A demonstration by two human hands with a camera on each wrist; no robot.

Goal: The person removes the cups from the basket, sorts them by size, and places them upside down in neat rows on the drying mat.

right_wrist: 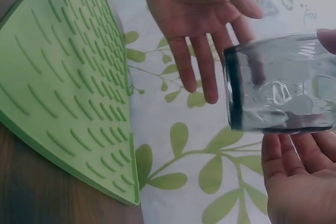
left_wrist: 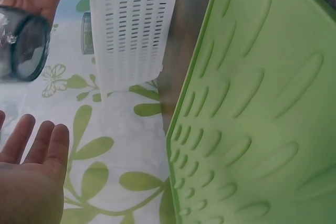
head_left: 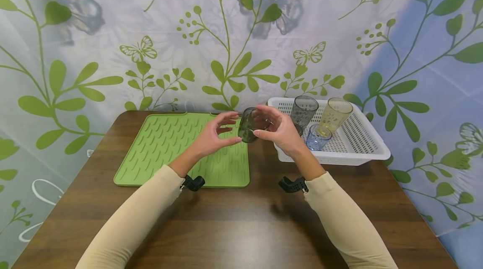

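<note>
My right hand grips a small dark grey, see-through glass, held tilted in the air between the green mat and the white basket. In the right wrist view the thick base of the glass points toward my left hand, and the right hand's fingers lie along its side. My left hand is raised close beside the glass, thumb and fingers spread apart. The left wrist view shows a gap between those fingers and the glass.
A green ribbed drying mat lies on the brown wooden table at left. At right, a white perforated basket holds a tall grey glass, a yellowish glass and a short blue glass. A leaf-patterned cloth hangs behind.
</note>
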